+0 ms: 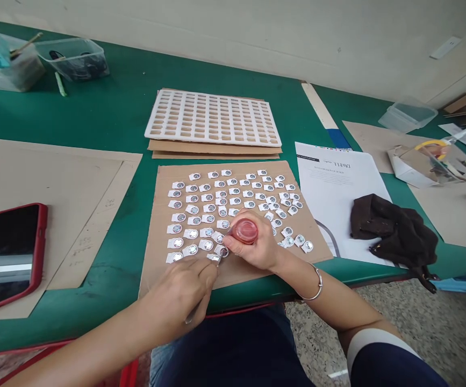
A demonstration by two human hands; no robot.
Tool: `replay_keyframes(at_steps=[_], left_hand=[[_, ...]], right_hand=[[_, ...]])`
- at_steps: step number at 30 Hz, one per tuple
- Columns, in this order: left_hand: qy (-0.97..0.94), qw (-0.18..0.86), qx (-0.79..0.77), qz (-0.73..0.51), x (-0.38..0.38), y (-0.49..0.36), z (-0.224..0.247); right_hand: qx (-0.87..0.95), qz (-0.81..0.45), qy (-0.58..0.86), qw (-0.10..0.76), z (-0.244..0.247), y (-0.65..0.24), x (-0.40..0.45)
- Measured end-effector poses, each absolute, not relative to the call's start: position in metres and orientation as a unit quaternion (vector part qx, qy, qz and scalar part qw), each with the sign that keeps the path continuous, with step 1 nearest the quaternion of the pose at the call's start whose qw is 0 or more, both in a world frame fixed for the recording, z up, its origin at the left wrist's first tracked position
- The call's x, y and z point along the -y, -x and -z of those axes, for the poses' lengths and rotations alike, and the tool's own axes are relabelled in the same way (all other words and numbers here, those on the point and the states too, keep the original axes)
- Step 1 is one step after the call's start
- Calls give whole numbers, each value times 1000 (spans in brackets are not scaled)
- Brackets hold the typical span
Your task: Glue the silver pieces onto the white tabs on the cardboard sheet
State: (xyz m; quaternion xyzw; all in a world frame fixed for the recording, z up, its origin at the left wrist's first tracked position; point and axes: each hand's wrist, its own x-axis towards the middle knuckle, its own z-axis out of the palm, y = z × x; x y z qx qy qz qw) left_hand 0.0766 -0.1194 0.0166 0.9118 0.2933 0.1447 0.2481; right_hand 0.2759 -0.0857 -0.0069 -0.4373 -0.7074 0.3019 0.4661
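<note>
My left hand (186, 285) is closed around thin metal tweezers (192, 313), mostly hidden by the fingers. Their tip reaches one of the small round silvery pieces on white tabs (221, 250). Close beside it, my right hand (257, 244) is wrapped round an object with a round, reddish, glossy end (245, 231), seen from above; its lower part is hidden. Many more such round pieces on white tabs (192, 249) lie in loose rows on a brown cardboard sheet (156, 215). The right hand covers some of them.
Behind the cardboard, a white slotted tray (212, 137) rests on more cardboard. A red-cased phone (9, 252) lies left. At right are printed paper (337, 183) and a dark cloth pouch (394, 231). Plastic tubs (75, 56) stand far left on the green table (123, 107).
</note>
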Motion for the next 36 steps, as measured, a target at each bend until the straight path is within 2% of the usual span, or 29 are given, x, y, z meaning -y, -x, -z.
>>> replay_keyframes(at_steps=[5,15,30,36], left_hand=[[-890,307,-324,-92,103,-78,-29],[-855,368,-360,-65,75,-80,-36],[-803,456,-371,-94,64,-78,-34],[-780,494,-374,-90,62,-76,-34]], right_hand=[[714,-296,433,463,7,-277,87],[719,-291,430,462,5,-277,88],[733,-293,414,453,-1,-276,90],[725,-280,452,437,-7,-273,104]])
